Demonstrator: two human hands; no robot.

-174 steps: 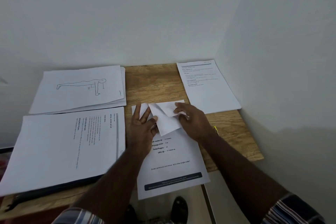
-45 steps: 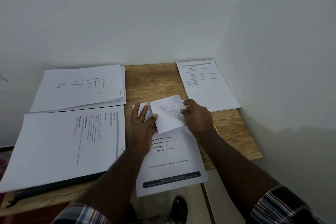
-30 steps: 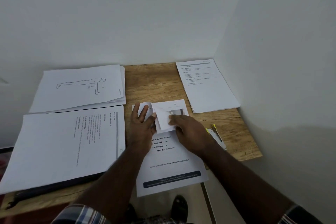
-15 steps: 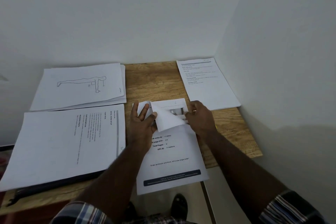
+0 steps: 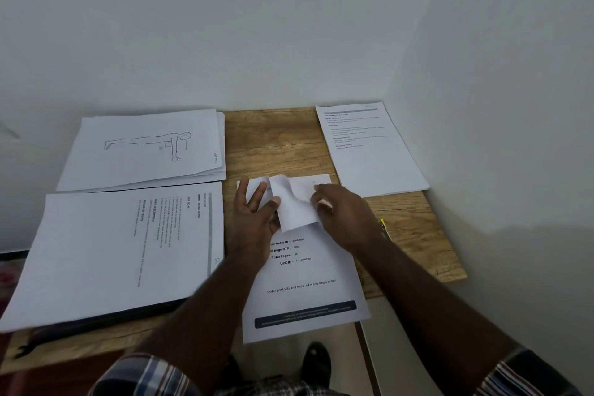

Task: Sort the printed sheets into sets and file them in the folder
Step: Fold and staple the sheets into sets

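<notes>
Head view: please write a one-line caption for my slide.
Both hands, left and right, fold back the top of the order sheet on the wooden table.

Rectangular brown wooden table [image 5: 279,145]: matt, visible grain. White printed paper sheets [image 5: 141,151]: smooth, matt. Flat dark folder [image 5: 106,320] beneath left stack: possibly plastic, edge only. Checked cloth sleeve [image 5: 144,376].

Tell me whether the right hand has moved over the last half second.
Yes. The right hand has slid left, away from the text sheet at the table's right edge, and now covers the folded-back pages.
</notes>
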